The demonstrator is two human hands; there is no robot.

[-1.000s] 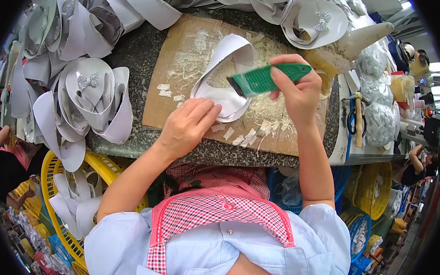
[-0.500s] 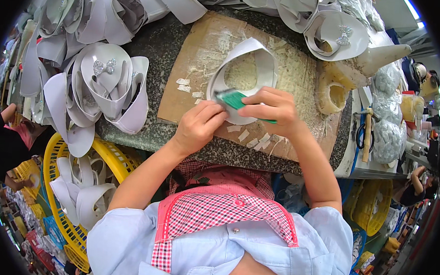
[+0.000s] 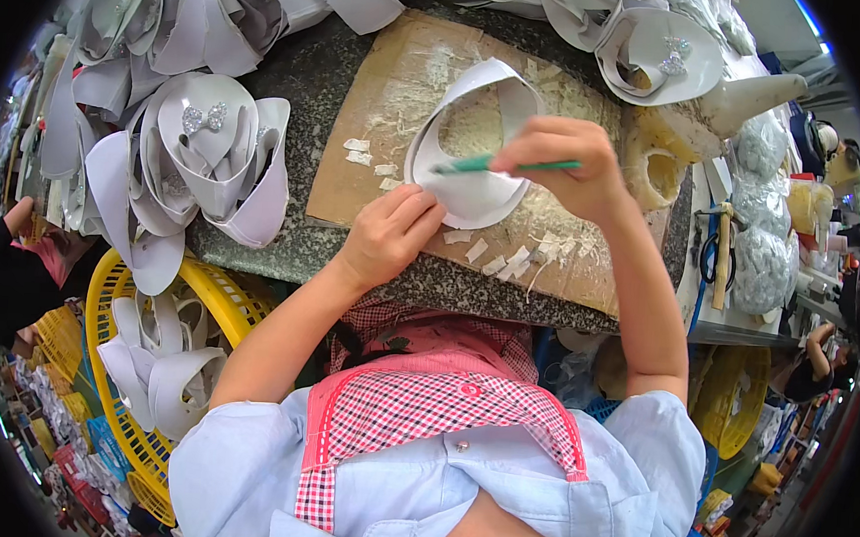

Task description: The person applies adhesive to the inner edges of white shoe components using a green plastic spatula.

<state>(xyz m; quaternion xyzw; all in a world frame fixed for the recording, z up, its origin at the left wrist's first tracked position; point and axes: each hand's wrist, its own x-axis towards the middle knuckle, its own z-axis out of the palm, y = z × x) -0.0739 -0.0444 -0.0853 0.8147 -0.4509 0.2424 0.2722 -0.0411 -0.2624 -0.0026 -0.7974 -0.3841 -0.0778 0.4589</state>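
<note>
A white shoe upper (image 3: 472, 205), curved into a loop, lies on a glue-streaked cardboard sheet (image 3: 371, 100). My left hand (image 3: 393, 233) has its fingers closed at the piece's near-left edge, pinching it. Above the piece, my right hand (image 3: 567, 164) grips a green brush (image 3: 474, 164), its tip close over the upper's inner left side. Motion blurs the tip, so I cannot tell whether it touches. Small white scraps (image 3: 513, 263) are scattered on the cardboard near the piece.
White uppers with glittery bows (image 3: 204, 121) are piled at left and along the back. A glue-crusted container (image 3: 657, 173) stands right of the cardboard, near a wooden-handled hammer (image 3: 721, 255). A yellow basket (image 3: 105, 349) with more uppers sits below the granite tabletop (image 3: 292, 115).
My right hand has lifted and moved right and away from me, and the brush has turned edge-on. My left hand stays at the upper's edge, with the piece shifted slightly.
</note>
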